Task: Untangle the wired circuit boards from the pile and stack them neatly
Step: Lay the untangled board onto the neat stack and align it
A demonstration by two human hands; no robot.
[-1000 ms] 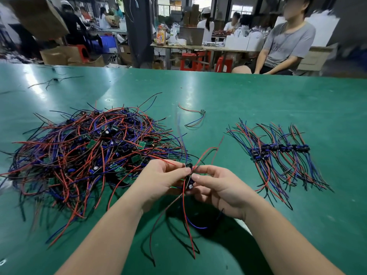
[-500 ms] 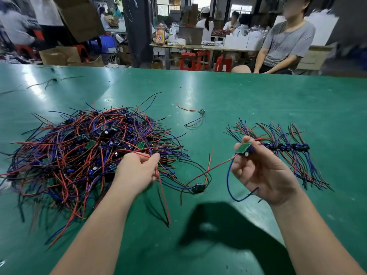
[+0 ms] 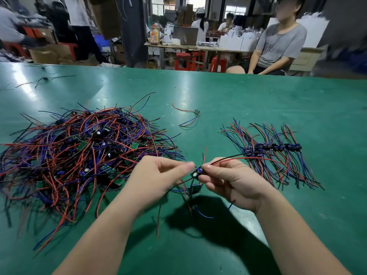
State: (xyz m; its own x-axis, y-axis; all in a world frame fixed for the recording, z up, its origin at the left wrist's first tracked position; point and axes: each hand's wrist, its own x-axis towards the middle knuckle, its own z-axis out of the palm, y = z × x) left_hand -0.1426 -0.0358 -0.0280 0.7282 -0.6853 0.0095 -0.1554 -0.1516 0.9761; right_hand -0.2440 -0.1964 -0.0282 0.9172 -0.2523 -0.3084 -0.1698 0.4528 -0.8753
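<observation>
Both hands are low in the middle of the frame, over the green table (image 3: 218,96). The right hand (image 3: 234,181) pinches a little board (image 3: 196,172) between thumb and forefinger, and its red and black wires (image 3: 228,158) stick out to the right. The left hand (image 3: 156,179) has its fingertips bunched right beside the board, but they're blurry, so I can't tell if they grip anything. A second board (image 3: 195,189) dangles just below. The pile (image 3: 79,155) sits mid left and the stack (image 3: 274,149) mid right.

green table (image 3: 258,100) | tangled pile (image 3: 83,155) left | neat stack (image 3: 272,153) right | lone wired board (image 3: 196,113) between
</observation>
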